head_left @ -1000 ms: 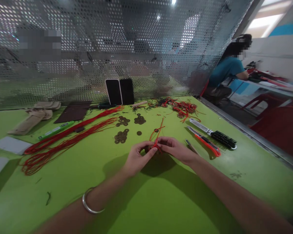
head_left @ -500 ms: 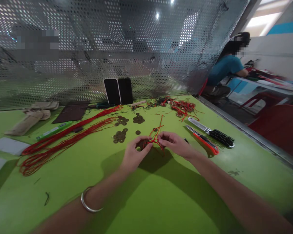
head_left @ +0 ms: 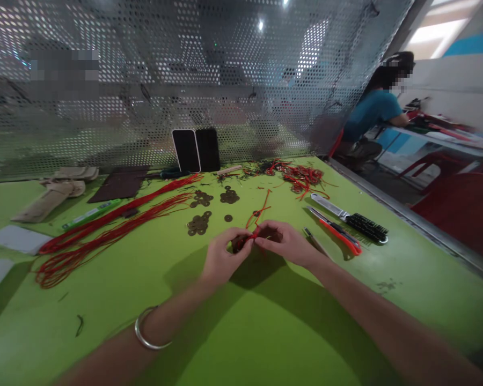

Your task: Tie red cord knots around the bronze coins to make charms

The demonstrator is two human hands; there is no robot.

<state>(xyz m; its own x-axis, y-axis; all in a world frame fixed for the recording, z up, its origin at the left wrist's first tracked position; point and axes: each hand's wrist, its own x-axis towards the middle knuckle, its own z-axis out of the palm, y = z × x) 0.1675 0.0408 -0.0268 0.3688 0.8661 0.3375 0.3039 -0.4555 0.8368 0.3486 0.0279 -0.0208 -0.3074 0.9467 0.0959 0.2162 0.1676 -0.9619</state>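
Note:
My left hand and my right hand meet over the green table, both pinched on a red cord that loops up and away from my fingertips. A dark coin seems to sit between my left fingers, partly hidden. Small piles of dark coins lie just beyond my left hand. A silver bangle circles my left wrist.
Long bundles of red cord stretch across the left. A red-handled cutter, a black brush and a tangle of red cords lie right. Two phones lean on the perforated metal screen. A person in blue sits far right.
My hands have drawn closer together and the loop of red cord above them has shortened and dropped; my fingers pinch it more tightly.

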